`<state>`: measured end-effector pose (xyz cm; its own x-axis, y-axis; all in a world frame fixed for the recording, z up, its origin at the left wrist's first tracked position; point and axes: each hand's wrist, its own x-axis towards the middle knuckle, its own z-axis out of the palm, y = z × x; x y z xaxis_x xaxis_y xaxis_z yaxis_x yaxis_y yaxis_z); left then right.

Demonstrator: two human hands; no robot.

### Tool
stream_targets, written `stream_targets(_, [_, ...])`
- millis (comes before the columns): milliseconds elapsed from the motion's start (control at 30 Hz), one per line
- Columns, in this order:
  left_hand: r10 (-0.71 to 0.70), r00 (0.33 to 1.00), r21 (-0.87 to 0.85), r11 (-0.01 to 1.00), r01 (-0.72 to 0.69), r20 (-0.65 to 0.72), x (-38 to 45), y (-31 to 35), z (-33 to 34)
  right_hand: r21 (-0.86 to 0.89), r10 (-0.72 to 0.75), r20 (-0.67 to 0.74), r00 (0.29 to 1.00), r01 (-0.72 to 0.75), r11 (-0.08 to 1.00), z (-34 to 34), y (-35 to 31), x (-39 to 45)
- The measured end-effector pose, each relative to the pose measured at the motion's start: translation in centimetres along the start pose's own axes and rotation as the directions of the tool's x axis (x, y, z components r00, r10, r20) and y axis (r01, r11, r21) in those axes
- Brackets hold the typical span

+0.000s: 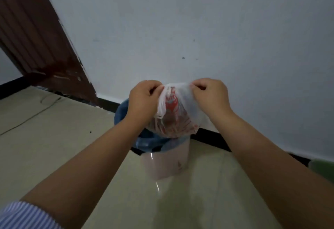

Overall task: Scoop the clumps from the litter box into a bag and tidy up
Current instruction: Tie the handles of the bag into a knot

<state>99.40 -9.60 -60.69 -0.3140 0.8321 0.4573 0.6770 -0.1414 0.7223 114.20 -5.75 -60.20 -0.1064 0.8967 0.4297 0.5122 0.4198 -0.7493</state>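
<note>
Just above the frame's centre, the left hand (144,98) and right hand (209,96) each pinch the gathered top of a white plastic bag (178,114) with red print, probably to tie it shut. The bag hangs between them directly over a pale bin (166,165) lined in blue (144,142), likely for dropping in. The bin stands on the floor by the wall (198,29). No litter box is in view.

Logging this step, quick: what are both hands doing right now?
Left hand: pinching the plastic bag top.
Right hand: pinching the bag's other side.
</note>
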Motion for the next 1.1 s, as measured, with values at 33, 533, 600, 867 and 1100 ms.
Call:
stream_targets(33, [0.015,1.000,0.063,0.998,-0.014,-0.025,0.9,-0.4,-0.7,0.006,-0.023,0.007,1.000,0.023,1.000,0.8,-0.4,0.9])
stream_targets(533, [-0.226,0.892,0.646,0.758,-0.091,0.392,0.7,-10.3,3.0,-0.531,0.067,0.556,0.829,0.292,0.795,10.7,6.5,-0.9])
stream_targets(600, [-0.142,0.923,0.677,0.721,-0.150,0.357,-0.3,-10.1,2.8,-0.504,-0.030,0.550,0.835,0.360,0.785,9.8,6.5,-1.9])
stream_targets(867, [-0.402,0.800,0.742,0.666,-0.078,0.445,-6.7,-2.5,-3.5,-0.613,0.131,0.583,0.802,0.329,0.718,2.8,-0.4,-6.0])
stream_targets(1100, [-0.730,0.549,0.836,0.540,0.097,0.408,-12.8,5.7,-18.6,-0.504,0.280,0.817,0.504,0.390,0.770,-0.2,-17.0,-11.1])
